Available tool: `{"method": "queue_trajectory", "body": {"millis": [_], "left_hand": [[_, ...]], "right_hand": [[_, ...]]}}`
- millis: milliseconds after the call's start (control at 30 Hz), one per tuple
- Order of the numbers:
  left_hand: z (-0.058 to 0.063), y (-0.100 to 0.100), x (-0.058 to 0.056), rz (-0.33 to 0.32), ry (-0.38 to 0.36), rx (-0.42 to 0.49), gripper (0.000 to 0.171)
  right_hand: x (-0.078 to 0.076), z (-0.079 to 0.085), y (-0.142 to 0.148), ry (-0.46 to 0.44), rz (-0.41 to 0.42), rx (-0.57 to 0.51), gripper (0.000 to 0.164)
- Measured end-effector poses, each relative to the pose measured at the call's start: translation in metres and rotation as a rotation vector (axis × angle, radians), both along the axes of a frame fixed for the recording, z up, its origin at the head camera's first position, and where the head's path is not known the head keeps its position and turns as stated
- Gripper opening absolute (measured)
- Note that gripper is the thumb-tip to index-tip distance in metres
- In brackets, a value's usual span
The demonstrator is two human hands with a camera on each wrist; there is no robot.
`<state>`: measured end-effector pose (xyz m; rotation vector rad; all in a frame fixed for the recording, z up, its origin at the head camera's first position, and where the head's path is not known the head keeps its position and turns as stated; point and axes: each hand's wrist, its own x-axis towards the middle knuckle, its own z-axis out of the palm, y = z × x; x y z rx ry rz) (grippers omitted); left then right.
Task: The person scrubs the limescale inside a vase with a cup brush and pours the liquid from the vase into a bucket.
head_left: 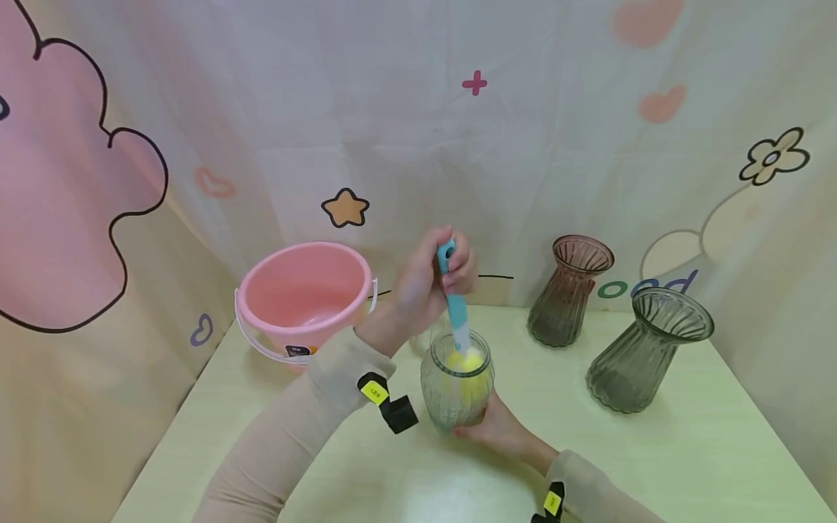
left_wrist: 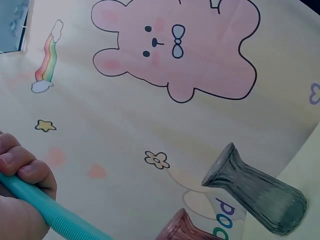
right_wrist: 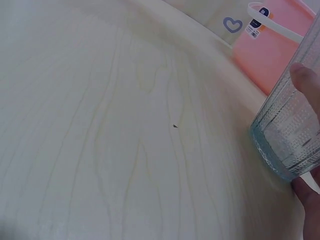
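Observation:
My left hand (head_left: 428, 280) grips the teal handle of a bottle brush (head_left: 458, 314), high above the table. The brush slants down into a clear ribbed glass jar (head_left: 439, 396), its yellow sponge head showing through the glass. Low on the jar's side, my right hand (head_left: 500, 430) holds it, fingers and thumb around the lower part. In the left wrist view the brush handle (left_wrist: 70, 222) runs through the curled left fingers. In the right wrist view the jar (right_wrist: 287, 132) tilts, its thick base close over the table, and part of the right hand (right_wrist: 310, 90) is cut off.
To the left stands a pink bucket (head_left: 304, 319) with a white handle. A reddish glass vase (head_left: 559, 312) and a grey-green glass vase (head_left: 631, 370) stand on the right of the table (head_left: 543, 385). A printed curtain (head_left: 405, 145) hangs behind.

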<state>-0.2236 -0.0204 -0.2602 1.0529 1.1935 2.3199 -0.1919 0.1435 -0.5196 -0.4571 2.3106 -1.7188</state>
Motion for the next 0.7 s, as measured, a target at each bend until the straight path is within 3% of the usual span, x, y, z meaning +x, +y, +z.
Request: {"method": "queue_trajectory", "body": {"millis": [433, 700], "left_hand": [[-0.050, 0.014, 0.000, -0.001, -0.055, -0.089, 0.040], [-0.075, 0.013, 0.001, 0.034, -0.050, -0.193, 0.037]], "right_hand": [[0.001, 0.002, -0.002, 0.011, -0.021, -0.003, 0.096], [0.002, 0.005, 0.000, -0.093, 0.017, 0.071, 0.094]]}}
